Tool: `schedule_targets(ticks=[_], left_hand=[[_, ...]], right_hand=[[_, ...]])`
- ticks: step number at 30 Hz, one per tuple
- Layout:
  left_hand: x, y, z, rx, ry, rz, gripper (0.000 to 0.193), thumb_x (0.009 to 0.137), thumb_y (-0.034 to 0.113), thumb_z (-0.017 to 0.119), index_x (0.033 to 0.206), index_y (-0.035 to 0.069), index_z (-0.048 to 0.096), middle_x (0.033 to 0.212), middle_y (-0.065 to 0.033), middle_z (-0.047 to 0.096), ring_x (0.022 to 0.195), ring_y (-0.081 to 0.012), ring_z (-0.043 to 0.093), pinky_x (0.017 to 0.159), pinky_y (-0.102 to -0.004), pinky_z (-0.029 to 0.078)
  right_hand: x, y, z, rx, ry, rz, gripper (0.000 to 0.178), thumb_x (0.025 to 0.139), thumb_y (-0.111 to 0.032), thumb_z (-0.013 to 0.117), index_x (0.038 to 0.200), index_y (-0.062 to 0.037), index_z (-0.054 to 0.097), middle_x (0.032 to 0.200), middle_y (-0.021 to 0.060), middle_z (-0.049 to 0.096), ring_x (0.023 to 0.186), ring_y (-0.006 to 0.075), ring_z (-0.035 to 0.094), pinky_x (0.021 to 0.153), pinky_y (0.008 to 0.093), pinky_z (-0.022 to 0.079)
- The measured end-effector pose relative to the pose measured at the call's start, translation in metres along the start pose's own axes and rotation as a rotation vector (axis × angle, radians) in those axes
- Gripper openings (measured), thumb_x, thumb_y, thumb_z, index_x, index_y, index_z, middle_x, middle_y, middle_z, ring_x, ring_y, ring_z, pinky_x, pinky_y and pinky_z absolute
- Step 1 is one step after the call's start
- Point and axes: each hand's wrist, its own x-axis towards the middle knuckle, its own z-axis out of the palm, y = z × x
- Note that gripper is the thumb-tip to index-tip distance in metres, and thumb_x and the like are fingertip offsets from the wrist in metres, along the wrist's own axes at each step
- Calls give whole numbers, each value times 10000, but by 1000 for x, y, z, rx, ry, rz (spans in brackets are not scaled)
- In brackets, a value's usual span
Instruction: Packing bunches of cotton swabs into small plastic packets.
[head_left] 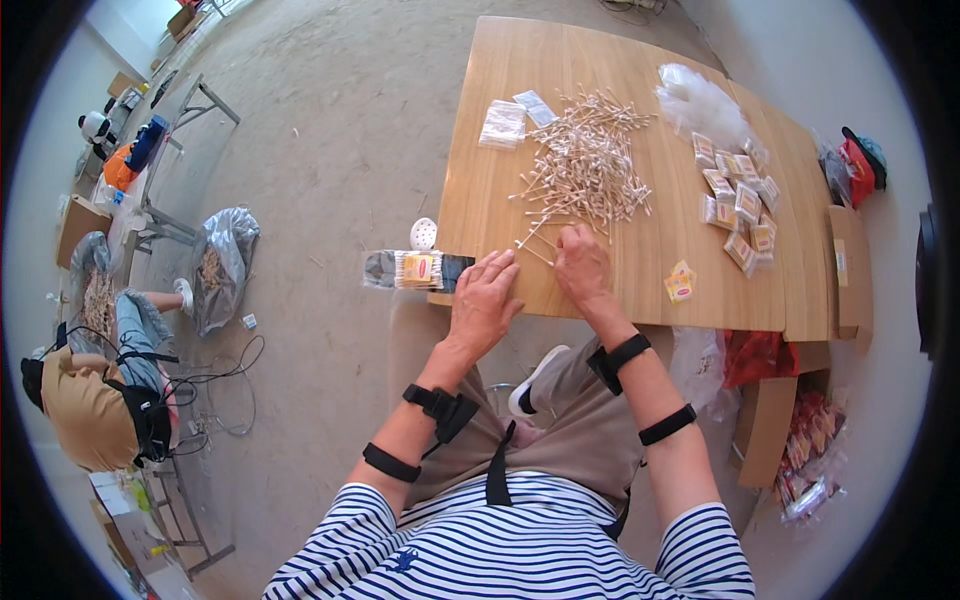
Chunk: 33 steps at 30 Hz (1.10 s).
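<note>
A big loose heap of cotton swabs point(590, 155) covers the middle of the wooden table point(690, 270). At the heap's near side my right hand point(583, 265) has its fingers curled together on a few swabs, whose tips poke out to the left. My left hand point(485, 300) lies on the table's near left edge, fingers stretched out. Beside its fingertips, a filled pack of swabs point(408, 268) with a yellow and red label sits in a dark holder point(455, 270) jutting past the table edge. Loose yellow label cards point(680, 283) lie to the right of my right hand.
Several finished swab packs point(745, 205) are piled at the right, below a heap of clear plastic bags point(705, 105). Flat white packets point(502, 124) lie at the far left. Open cardboard boxes point(768, 420) stand at lower right. Another person point(95, 410) sits at the left near a grey bag point(225, 270).
</note>
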Motion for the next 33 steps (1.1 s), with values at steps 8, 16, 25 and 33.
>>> schedule_targets(ticks=[8,16,25,33], left_hand=[[-9,9,12,124,-26,93,666,777,180,784,1370,10,536,1522,-141,447,1453,-311,359,1185,-491,277],[-9,14,16,231,-164,204,831,736,322,814,1427,10,472,1591,-147,331,1504,-306,258,1225,-525,187],[-5,21,15,173,-170,176,874,691,300,843,1426,9,470,1533,-157,377,1486,-314,284,1206,-575,209],[-1,23,17,268,-133,195,932,664,323,858,1440,9,447,1478,-152,405,1464,-293,323,1187,-592,204]], right_hand=[[-17,-17,-4,158,-56,-72,46,823,-38,617,866,-52,630,942,168,622,853,398,653,722,494,535],[1,-21,-13,188,-27,-81,95,785,-54,658,879,-61,667,944,161,621,862,385,667,729,477,542],[33,-27,0,26,-299,-415,112,769,-66,664,880,-57,661,914,192,614,864,396,676,746,473,550],[24,4,-2,102,-65,-138,68,802,-74,669,855,-44,638,950,147,618,859,379,647,755,464,532]])
